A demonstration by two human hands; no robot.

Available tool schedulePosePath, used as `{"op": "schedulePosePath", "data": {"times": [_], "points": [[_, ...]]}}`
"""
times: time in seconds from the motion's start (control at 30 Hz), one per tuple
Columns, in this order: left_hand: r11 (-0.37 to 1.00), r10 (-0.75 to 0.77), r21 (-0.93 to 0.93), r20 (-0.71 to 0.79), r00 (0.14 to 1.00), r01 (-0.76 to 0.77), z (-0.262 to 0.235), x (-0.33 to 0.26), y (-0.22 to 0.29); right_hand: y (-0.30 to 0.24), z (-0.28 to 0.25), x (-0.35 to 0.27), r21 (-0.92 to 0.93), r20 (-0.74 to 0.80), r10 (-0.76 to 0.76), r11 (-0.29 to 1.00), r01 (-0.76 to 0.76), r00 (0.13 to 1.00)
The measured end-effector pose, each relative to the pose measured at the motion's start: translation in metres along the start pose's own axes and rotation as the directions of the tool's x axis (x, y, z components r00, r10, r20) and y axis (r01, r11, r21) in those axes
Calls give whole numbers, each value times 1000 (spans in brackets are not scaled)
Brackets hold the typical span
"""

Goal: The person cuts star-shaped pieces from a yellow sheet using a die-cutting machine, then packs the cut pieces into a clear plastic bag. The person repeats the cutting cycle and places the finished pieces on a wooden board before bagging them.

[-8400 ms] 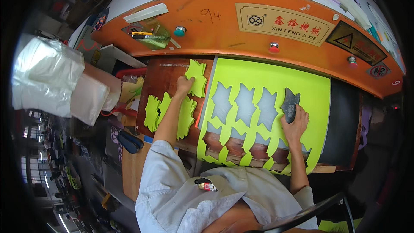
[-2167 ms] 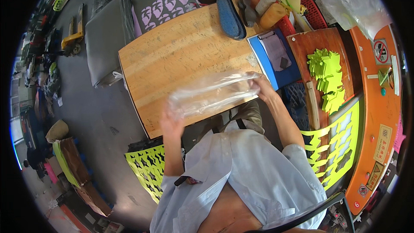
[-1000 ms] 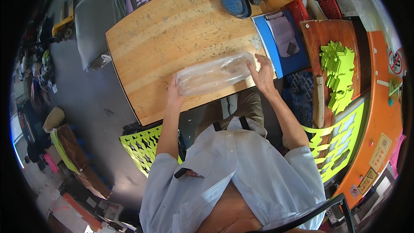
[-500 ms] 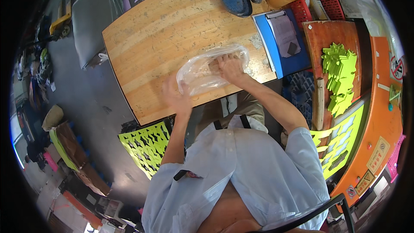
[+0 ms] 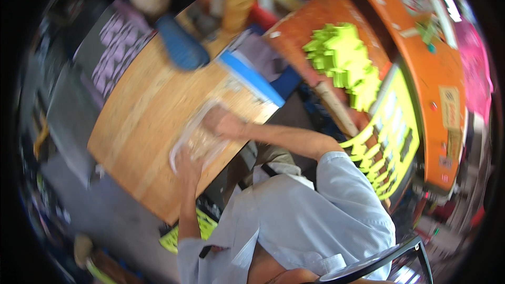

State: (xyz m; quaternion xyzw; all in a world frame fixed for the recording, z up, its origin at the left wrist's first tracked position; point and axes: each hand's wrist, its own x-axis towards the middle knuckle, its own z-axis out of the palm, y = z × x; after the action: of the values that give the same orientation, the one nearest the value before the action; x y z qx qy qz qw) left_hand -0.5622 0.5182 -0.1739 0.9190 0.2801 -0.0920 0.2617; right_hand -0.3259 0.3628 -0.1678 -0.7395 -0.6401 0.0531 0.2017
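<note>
A clear plastic bag (image 5: pixel 201 141) lies crumpled on the wooden tabletop (image 5: pixel 134 121), near its front edge. My right hand (image 5: pixel 223 122) is closed on the far right end of the bag, fingers bent down into the film. At the bag's near left end, my left hand (image 5: pixel 188 164) grips the rim, its fingers blurred by motion. Whether anything is inside the bag I cannot make out.
Behind the bag lie a blue insole-shaped piece (image 5: pixel 181 44) and a blue clipboard (image 5: pixel 252 79) with papers. To the right, stacked lime-green cutouts (image 5: pixel 344 60) rest on an orange-brown board (image 5: pixel 294 26). A lime-green cut sheet (image 5: pixel 392 137) stands beside the orange machine (image 5: pixel 442 126).
The view has swung to the right, so the table sits further left and tilted, with more of the orange machine showing. Both hands stay at the bag, which now looks flatter and narrower.
</note>
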Motion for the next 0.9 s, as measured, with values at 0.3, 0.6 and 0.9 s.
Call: {"op": "schedulePosePath", "data": {"times": [0.3,0.6,0.9], "points": [[922,224,-317,-38,974,-224,-5,-5,49,84,-298,-139,93,-713,508,752,-652,483],[544,498,-713,-150,854,-443,-78,143,329,249,-407,-192,183,405,860,256,-949,310],[726,541,-608,217,813,-321,-31,225,503,263,-399,-170,410,500,747,241,-880,438]]}}
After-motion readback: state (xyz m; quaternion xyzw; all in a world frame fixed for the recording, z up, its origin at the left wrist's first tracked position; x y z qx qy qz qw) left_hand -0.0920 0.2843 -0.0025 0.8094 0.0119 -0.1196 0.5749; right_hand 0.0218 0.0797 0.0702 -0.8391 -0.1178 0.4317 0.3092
